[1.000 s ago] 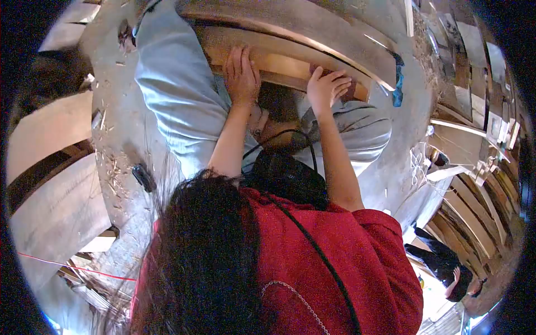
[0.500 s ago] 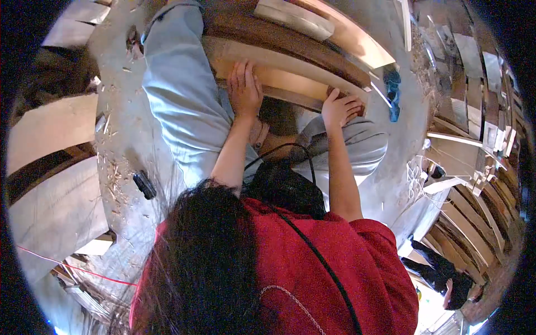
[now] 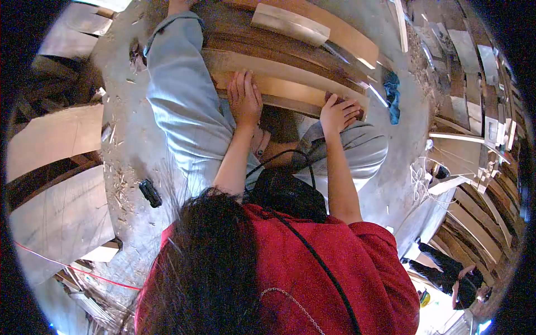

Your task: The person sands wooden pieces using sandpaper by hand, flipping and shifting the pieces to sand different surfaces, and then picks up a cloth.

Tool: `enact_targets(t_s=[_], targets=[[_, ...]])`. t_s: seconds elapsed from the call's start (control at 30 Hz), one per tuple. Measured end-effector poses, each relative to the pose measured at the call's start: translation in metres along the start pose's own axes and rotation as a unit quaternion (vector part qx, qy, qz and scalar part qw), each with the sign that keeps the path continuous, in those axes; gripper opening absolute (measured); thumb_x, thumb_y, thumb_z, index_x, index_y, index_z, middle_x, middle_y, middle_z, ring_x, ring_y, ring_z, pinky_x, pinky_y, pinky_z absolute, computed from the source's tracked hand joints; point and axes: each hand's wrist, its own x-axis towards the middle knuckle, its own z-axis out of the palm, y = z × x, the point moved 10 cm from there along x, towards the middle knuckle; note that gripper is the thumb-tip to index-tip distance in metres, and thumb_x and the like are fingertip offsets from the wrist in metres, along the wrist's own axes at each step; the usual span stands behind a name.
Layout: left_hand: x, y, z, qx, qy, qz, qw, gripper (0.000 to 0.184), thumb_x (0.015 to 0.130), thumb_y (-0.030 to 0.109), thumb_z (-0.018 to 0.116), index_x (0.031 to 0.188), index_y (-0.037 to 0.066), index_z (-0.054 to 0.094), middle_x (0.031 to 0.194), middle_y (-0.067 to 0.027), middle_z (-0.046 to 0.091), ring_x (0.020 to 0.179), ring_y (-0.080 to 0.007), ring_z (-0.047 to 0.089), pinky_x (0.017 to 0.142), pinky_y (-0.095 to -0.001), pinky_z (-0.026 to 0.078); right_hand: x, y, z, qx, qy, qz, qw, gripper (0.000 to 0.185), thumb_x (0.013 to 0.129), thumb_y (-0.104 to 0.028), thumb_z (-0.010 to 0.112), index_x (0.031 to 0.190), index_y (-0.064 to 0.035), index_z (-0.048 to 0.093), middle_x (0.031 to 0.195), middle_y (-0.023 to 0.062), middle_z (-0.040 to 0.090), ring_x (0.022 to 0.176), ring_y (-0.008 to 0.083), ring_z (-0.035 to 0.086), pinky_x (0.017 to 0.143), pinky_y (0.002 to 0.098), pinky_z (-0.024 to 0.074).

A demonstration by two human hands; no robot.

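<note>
A pale curved wooden board (image 3: 290, 86) lies on edge across my lap, its inner face toward me. My left hand (image 3: 244, 103) rests on the board's left part with fingers stretched out flat and close together. Near the board's right end, my right hand (image 3: 339, 115) is bent over a dark reddish-brown block (image 3: 333, 97), which shows on both sides of the fingers. The palm hides most of the block, so its exact kind cannot be made out. My knees, in light blue trousers (image 3: 181, 106), are spread on either side of the board.
Beyond the board lie more planks, with a short pale offcut (image 3: 290, 25) on top. A blue cloth (image 3: 392, 97) and a black object (image 3: 149, 192) lie on the floor among shavings. Stacked lumber (image 3: 474, 223) lines the right. A person in dark clothes (image 3: 446, 273) is at lower right.
The whole view has shifted slightly, with the planks and floor appearing a little lower. My right hand has shifted slightly left along the board. The left hand stays on the board.
</note>
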Motion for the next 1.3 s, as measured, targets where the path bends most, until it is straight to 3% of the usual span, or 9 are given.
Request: enact_targets(t_s=[0.47, 0.57, 0.73, 0.83, 0.97, 1.07, 1.23, 1.27, 1.3], targets=[[0.003, 0.005, -0.004, -0.007, 0.008, 0.017, 1.000, 0.036, 0.089, 0.016, 0.046, 0.123, 0.004, 0.050, 0.130, -0.0124, 0.047, 0.124, -0.0321, 0.041, 0.106, -0.0472, 0.029, -0.001, -0.004, 0.002, 0.003, -0.011, 0.012, 1.000, 0.080, 0.094, -0.053, 0.028, 0.143, 0.0075, 0.010, 0.146, 0.0357, 0.008, 0.138, 0.0474, 0.007, 0.112, 0.0545, 0.0047], [0.001, 0.002, -0.002, -0.016, 0.004, 0.010, 1.000, 0.037, 0.088, 0.015, 0.048, 0.123, 0.004, 0.050, 0.130, -0.0123, 0.047, 0.124, -0.0321, 0.041, 0.105, -0.0463, 0.030, -0.033, -0.060, -0.010, -0.006, -0.070, -0.066, 0.995, 0.080, 0.093, -0.053, 0.030, 0.143, 0.0076, 0.014, 0.147, 0.0348, 0.011, 0.138, 0.0476, 0.008, 0.111, 0.0566, 0.0041], [0.003, 0.005, -0.007, 0.007, 0.011, 0.023, 1.000, 0.039, 0.087, 0.013, 0.051, 0.125, 0.006, 0.049, 0.130, -0.0115, 0.047, 0.125, -0.0320, 0.040, 0.104, -0.0446, 0.032, -0.075, -0.136, -0.009, 0.027, -0.020, -0.243, 0.969, 0.079, 0.093, -0.053, 0.031, 0.142, 0.0076, 0.019, 0.147, 0.0322, 0.014, 0.138, 0.0460, 0.010, 0.110, 0.0591, 0.0042], [0.003, 0.007, -0.010, 0.017, 0.012, 0.027, 0.999, 0.040, 0.088, 0.015, 0.050, 0.127, 0.007, 0.048, 0.131, -0.0110, 0.046, 0.126, -0.0318, 0.039, 0.104, -0.0449, 0.031, -0.044, -0.098, -0.024, 0.045, -0.053, -0.207, 0.976, 0.080, 0.093, -0.054, 0.032, 0.142, 0.0075, 0.018, 0.147, 0.0327, 0.015, 0.138, 0.0458, 0.011, 0.109, 0.0599, 0.0034], [-0.003, 0.004, -0.002, 0.023, 0.000, 0.017, 1.000, 0.040, 0.089, 0.018, 0.049, 0.128, 0.009, 0.048, 0.133, -0.0100, 0.045, 0.127, -0.0308, 0.038, 0.105, -0.0455, 0.030, 0.032, 0.045, 0.003, -0.007, -0.069, 0.042, 0.997, 0.081, 0.093, -0.055, 0.031, 0.142, 0.0075, 0.017, 0.147, 0.0333, 0.014, 0.138, 0.0462, 0.009, 0.109, 0.0593, 0.0002], [-0.001, 0.003, -0.002, 0.017, 0.002, 0.003, 1.000, 0.039, 0.089, 0.018, 0.048, 0.127, 0.009, 0.048, 0.133, -0.0093, 0.045, 0.127, -0.0302, 0.039, 0.105, -0.0458, 0.030, 0.028, 0.025, 0.003, -0.051, -0.092, 0.082, 0.991, 0.080, 0.093, -0.054, 0.030, 0.141, 0.0084, 0.017, 0.147, 0.0334, 0.013, 0.138, 0.0461, 0.009, 0.109, 0.0592, 0.0011], [0.002, 0.001, -0.002, 0.018, -0.010, -0.004, 1.000, 0.038, 0.090, 0.016, 0.046, 0.127, 0.009, 0.047, 0.133, -0.0085, 0.045, 0.127, -0.0297, 0.039, 0.103, -0.0457, 0.031, -0.070, -0.123, -0.010, -0.029, -0.038, -0.247, 0.968, 0.077, 0.093, -0.052, 0.033, 0.140, 0.0087, 0.023, 0.144, 0.0351, 0.020, 0.136, 0.0472, 0.018, 0.109, 0.0599, 0.0078], [0.002, 0.001, -0.002, 0.019, -0.006, -0.001, 1.000, 0.038, 0.090, 0.016, 0.046, 0.127, 0.009, 0.047, 0.133, -0.0084, 0.045, 0.127, -0.0297, 0.039, 0.103, -0.0458, 0.031, -0.076, -0.135, -0.024, -0.032, 0.032, -0.296, 0.954, 0.065, 0.092, -0.049, 0.042, 0.130, 0.0028, 0.041, 0.139, 0.0289, 0.036, 0.131, 0.0446, 0.030, 0.108, 0.0602, 0.0105], [0.002, 0.002, -0.002, 0.020, -0.003, 0.000, 1.000, 0.038, 0.090, 0.016, 0.046, 0.127, 0.008, 0.047, 0.133, -0.0082, 0.045, 0.127, -0.0297, 0.039, 0.103, -0.0459, 0.031, -0.075, -0.140, -0.028, 0.001, 0.004, -0.318, 0.948, 0.058, 0.091, -0.048, 0.045, 0.123, 0.0005, 0.046, 0.135, 0.0255, 0.040, 0.130, 0.0426, 0.033, 0.108, 0.0607, 0.0110]])
